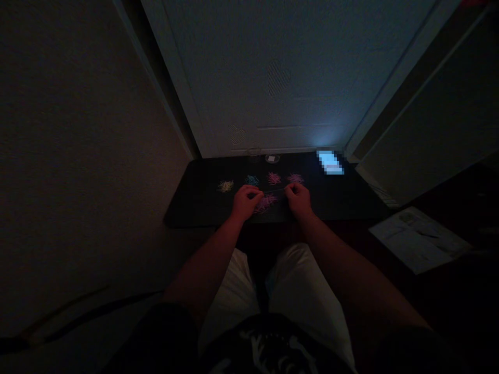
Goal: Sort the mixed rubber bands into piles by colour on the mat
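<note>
A thin pale strip is stretched between my two hands, just over the dark table. My left hand pinches its left end between thumb and fingers. At the other end, my right hand has its fingers closed on the strip. Below and between the hands lies a loose pile of purple strips, partly hidden by my left hand. Behind the hands are a blue pile, a pink pile and a pinkish-purple pile. Farther left sits a pale yellow pile.
The low dark table stands against a pale panel with heart patterns. At its back edge are a clear round container and a round lid-like piece. A glowing, blurred-out screen is at right. A pale sheet lies beyond the table's right end.
</note>
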`<state>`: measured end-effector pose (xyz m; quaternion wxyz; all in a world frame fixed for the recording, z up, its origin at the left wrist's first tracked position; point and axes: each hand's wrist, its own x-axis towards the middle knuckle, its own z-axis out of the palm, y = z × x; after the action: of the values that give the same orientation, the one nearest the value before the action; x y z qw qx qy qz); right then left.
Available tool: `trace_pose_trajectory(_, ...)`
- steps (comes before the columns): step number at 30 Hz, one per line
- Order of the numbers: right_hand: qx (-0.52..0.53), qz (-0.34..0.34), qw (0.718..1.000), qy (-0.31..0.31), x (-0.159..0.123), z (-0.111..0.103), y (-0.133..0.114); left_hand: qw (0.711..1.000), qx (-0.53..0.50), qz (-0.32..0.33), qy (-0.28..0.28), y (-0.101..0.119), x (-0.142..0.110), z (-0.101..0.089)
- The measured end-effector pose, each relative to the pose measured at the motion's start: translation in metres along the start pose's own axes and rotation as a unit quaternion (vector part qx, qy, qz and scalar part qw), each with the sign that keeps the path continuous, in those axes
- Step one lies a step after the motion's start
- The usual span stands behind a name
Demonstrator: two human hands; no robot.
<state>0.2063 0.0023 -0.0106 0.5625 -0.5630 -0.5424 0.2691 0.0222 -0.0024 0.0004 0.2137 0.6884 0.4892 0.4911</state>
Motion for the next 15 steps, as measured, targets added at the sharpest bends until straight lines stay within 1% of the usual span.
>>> trace_pose_trajectory(2, 0.002, 0.005, 1.000, -0.001, 0.000, 0.000, 0.000, 1.000, -0.003, -0.004, 0.006, -0.002, 0.000, 0.000)
trace_pose_trajectory(6, 0.025, 0.014, 0.999, 0.018, 0.002, -0.003, 0.003, 0.999, -0.010, -0.031, 0.040, -0.007, 0.000, -0.002)
trace_pose_trajectory(8, 0.015, 0.002, 1.000, 0.007, 0.002, -0.003, 0.003, 0.999, -0.005, -0.034, 0.037, -0.008, 0.000, -0.002)
trace_pose_trajectory(12, -0.048, -0.045, 0.997, -0.025, -0.002, 0.001, -0.003, 1.000, 0.017, -0.005, -0.014, -0.003, -0.002, -0.001)
trace_pose_trajectory(15, -0.087, -0.088, 0.990, -0.073, -0.008, 0.005, -0.009, 0.997, 0.023, 0.036, -0.065, 0.000, -0.003, 0.001)
